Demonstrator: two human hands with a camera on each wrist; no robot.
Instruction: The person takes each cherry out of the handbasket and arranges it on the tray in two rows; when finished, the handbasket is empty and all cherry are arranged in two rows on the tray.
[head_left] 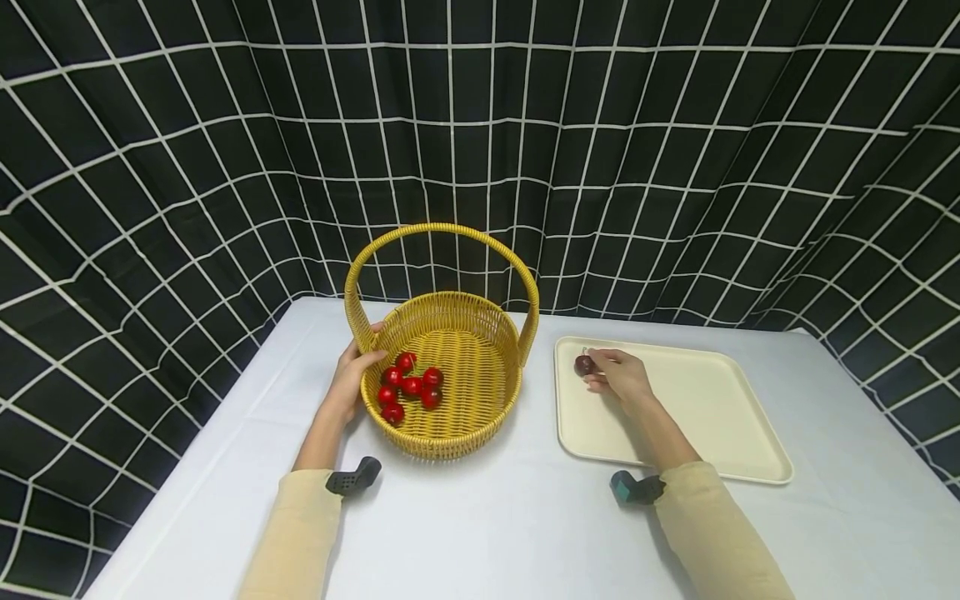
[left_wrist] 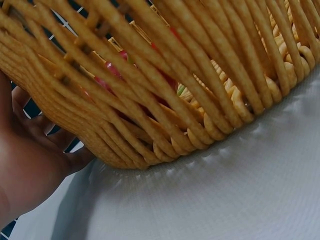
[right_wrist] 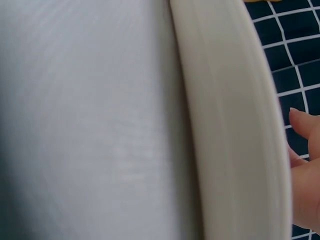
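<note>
My left hand [head_left: 347, 379] holds the left side of a yellow wicker basket [head_left: 480, 367], with the thumb at the rim by the foot of its arched handle. In the left wrist view the left hand [left_wrist: 35, 155] lies against the woven outer wall. Several red cherries [head_left: 412, 386] lie in the left part of the basket, some touching. Over the left end of a cream tray [head_left: 705, 400], my right hand [head_left: 624, 379] pinches a dark red cherry [head_left: 584, 365] by thumb and fingers. The right wrist view shows part of that hand [right_wrist: 307, 170] beyond the tray's rim; the cherry is hidden there.
A white cloth covers the table [head_left: 495, 517] beneath the basket and tray. Behind and at both sides hangs a black curtain [head_left: 480, 150] with a white grid. The basket's tall handle [head_left: 442, 227] arches above its bowl.
</note>
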